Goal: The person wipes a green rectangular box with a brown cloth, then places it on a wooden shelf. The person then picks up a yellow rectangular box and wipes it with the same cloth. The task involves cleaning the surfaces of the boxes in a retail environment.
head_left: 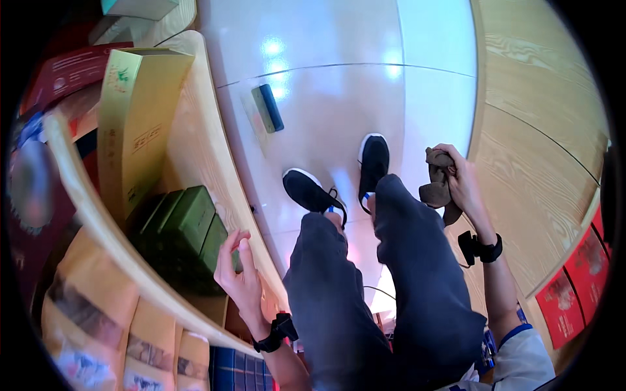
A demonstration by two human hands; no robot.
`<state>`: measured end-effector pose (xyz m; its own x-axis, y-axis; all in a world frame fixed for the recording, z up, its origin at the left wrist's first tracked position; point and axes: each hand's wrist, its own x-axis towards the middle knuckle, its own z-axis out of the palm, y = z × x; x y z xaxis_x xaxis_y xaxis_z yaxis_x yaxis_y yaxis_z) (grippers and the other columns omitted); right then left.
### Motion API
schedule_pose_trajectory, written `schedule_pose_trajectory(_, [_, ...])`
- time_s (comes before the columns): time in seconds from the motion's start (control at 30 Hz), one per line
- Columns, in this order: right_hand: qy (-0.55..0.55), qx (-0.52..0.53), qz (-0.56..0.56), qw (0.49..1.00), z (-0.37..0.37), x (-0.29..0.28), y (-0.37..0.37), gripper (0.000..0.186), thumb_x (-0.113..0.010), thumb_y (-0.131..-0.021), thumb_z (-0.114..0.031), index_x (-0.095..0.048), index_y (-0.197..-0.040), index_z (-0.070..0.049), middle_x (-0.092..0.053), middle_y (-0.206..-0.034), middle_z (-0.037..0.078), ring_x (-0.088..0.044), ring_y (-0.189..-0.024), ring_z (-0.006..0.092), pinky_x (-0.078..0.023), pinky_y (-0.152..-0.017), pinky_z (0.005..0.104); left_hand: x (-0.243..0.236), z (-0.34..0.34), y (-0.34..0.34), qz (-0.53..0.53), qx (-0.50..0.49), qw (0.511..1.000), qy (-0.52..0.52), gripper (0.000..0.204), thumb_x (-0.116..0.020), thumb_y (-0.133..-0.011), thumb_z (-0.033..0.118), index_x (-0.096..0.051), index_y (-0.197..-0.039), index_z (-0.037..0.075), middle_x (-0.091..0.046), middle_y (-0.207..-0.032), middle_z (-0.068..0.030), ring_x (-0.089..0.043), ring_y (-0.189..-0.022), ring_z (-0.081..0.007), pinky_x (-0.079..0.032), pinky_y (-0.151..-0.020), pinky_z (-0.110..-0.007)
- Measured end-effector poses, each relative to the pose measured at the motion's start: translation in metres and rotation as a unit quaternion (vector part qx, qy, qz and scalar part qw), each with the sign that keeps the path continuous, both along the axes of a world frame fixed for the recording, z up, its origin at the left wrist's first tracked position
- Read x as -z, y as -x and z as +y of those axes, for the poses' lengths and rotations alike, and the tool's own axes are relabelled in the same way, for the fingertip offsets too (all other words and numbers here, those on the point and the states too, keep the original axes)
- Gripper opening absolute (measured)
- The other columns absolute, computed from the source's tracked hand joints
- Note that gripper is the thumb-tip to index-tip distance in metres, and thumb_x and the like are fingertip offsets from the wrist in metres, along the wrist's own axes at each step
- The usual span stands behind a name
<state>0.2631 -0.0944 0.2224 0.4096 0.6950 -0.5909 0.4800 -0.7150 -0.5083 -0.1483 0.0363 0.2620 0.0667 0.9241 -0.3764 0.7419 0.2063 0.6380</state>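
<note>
My right hand [465, 188] is closed around a crumpled brown cloth [435, 189], which hangs beside my right knee. My left hand [241, 272] is empty, its fingers loosely bent and apart. It hovers at the edge of the wooden shelf on the left, close to a stack of dark green boxes [190, 221]. Whether the fingertips touch the nearest box, I cannot tell. A tall yellow-gold box [134, 124] stands on the same shelf, beyond the green ones. Both wrists wear black straps.
On the pale tiled floor [313, 104] lies a dark blue bar-shaped object [271, 107], ahead of my black shoes [373, 159]. Brown window-front packets [98, 293] fill a lower left shelf. A wooden cabinet surface [535, 130] runs along the right, with red boxes [562, 306] below.
</note>
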Motion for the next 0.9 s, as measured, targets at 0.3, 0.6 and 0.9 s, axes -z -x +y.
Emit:
schedule_pose_trajectory(0.3, [-0.063, 0.029, 0.019, 0.997, 0.061, 0.129, 0.019, 0.03, -0.071, -0.091, -0.003, -0.059, -0.119, -0.003, -0.076, -0.097, 0.017, -0.077, -0.089, 0.0267, -0.06, -0.077, 0.0344, 0.15, 0.016, 0.006, 0.092, -0.021, 0.979, -0.18, 0.019, -0.055, -0.103, 0.006, -0.068, -0.109, -0.007, -0.074, -0.09, -0.0154, -0.072, -0.084, -0.0259, -0.056, -0.076, -0.037])
schedule_pose_trajectory(0.6, [-0.233, 0.034, 0.066, 0.97, 0.111, 0.188, 0.036, 0.033, -0.074, -0.091, -0.006, -0.061, -0.121, -0.003, -0.076, -0.1, 0.014, -0.075, -0.093, 0.0191, -0.058, -0.079, 0.0301, 0.23, 0.029, -0.023, -0.066, -0.021, 0.961, -0.267, 0.05, -0.041, -0.108, 0.034, -0.057, -0.13, -0.009, -0.068, -0.112, -0.0216, -0.067, -0.106, -0.0306, -0.052, -0.097, -0.043])
schedule_pose_trajectory(0.9, [-0.309, 0.05, 0.152, 0.937, 0.145, 0.201, 0.07, 0.046, -0.074, -0.088, -0.015, -0.054, -0.128, -0.004, -0.073, -0.106, 0.016, -0.073, -0.097, 0.0232, -0.057, -0.083, 0.0341, 0.247, 0.043, -0.066, -0.29, -0.041, 0.933, -0.209, 0.101, -0.068, -0.09, 0.062, -0.028, -0.155, -0.004, -0.036, -0.158, -0.0238, -0.036, -0.148, -0.0359, -0.029, -0.122, -0.048])
